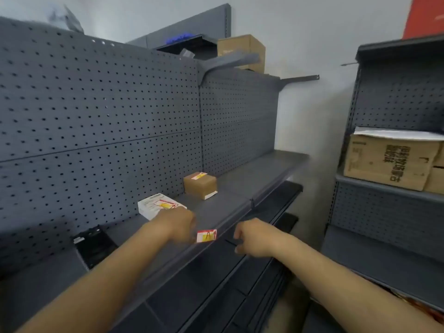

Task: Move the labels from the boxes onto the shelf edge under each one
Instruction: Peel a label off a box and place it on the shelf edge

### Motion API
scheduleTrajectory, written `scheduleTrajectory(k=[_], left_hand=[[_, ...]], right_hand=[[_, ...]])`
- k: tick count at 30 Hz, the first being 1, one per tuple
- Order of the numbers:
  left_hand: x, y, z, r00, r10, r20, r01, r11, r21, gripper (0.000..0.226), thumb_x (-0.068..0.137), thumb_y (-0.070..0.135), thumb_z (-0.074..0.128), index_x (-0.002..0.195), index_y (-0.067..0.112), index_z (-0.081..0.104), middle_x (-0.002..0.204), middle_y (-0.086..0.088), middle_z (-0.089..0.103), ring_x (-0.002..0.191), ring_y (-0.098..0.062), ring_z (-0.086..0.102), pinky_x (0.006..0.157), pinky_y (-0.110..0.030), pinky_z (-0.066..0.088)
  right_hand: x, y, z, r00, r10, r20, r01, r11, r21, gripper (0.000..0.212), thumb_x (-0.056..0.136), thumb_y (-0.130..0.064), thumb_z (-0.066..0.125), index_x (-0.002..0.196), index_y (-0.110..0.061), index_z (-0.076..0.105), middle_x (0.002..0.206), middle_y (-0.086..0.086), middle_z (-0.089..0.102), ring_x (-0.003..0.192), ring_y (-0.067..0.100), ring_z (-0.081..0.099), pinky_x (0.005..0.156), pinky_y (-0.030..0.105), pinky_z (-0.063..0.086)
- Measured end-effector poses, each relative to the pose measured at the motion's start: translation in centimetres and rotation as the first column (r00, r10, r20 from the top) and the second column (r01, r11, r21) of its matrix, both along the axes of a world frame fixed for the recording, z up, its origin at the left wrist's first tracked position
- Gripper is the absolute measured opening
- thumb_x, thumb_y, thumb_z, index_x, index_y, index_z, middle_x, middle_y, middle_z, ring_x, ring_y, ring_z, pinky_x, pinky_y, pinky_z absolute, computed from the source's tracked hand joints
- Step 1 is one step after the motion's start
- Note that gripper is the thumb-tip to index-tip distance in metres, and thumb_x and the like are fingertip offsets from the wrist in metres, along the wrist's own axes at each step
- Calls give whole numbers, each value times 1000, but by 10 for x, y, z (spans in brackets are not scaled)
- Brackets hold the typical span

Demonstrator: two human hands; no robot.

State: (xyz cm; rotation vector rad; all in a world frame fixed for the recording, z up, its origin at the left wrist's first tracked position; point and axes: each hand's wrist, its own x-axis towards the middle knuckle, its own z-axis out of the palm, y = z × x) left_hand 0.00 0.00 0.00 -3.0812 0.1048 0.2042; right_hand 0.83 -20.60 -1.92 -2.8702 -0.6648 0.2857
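Left hand (179,224) is pinching the label (206,236) at the shelf edge (168,263) under the white box (156,205); right hand (252,237) is hovering curled, empty. Next, probably: pressing it flat.

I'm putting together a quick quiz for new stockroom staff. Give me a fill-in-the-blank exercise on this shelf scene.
1. On the shelf, the label sits at the front ____.
2. The right hand is farther from the label than the ____ one.
3. The brown box stands right of the ____ box.

Missing words: edge; left; white.
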Motion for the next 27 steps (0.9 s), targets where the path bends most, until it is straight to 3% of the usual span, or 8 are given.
scheduleTrajectory(k=[6, 11, 15, 20, 27], left_hand=[[74, 4, -20, 991, 121, -63, -118, 992, 48, 46, 85, 38, 66, 126, 20, 56, 125, -5, 60, 111, -22, 57, 82, -29, 46], [117, 14, -36, 969, 234, -75, -227, 970, 87, 49, 85, 41, 66, 128, 21, 56, 131, -6, 57, 118, -25, 54, 90, -34, 44], [129, 28, -47, 949, 292, -117, -286, 956, 65, 50, 83, 44, 68, 127, 24, 56, 128, -2, 59, 116, -22, 55, 86, -32, 43], [131, 42, -56, 925, 345, -162, -335, 938, 82, 49, 83, 46, 67, 126, 26, 55, 127, 0, 59, 114, -21, 56, 86, -33, 45], [122, 50, -54, 902, 395, -175, -391, 919, 56, 48, 83, 46, 66, 126, 26, 56, 125, 2, 60, 112, -20, 57, 86, -32, 46]], right_hand=[[109, 18, -26, 989, 145, -42, -146, 989, -18, 32, 89, -26, 62, 114, -7, 64, 115, 11, 64, 103, 26, 60, 91, 39, 51], [177, 45, -51, 937, 340, -74, -342, 939, -18, 29, 88, -20, 61, 115, -9, 64, 119, 11, 63, 106, 26, 59, 91, 37, 51], [199, 67, -66, 887, 451, -100, -456, 890, -22, 27, 87, -15, 61, 113, -11, 65, 119, 9, 64, 107, 25, 60, 92, 38, 51], [208, 84, -69, 824, 564, -46, -565, 825, -23, 24, 85, -22, 63, 108, -23, 69, 117, 2, 65, 105, 22, 60, 86, 33, 51], [214, 96, -67, 765, 643, -51, -644, 764, -35, 16, 86, -19, 62, 97, -22, 73, 106, 0, 70, 94, 18, 63, 80, 33, 53]])
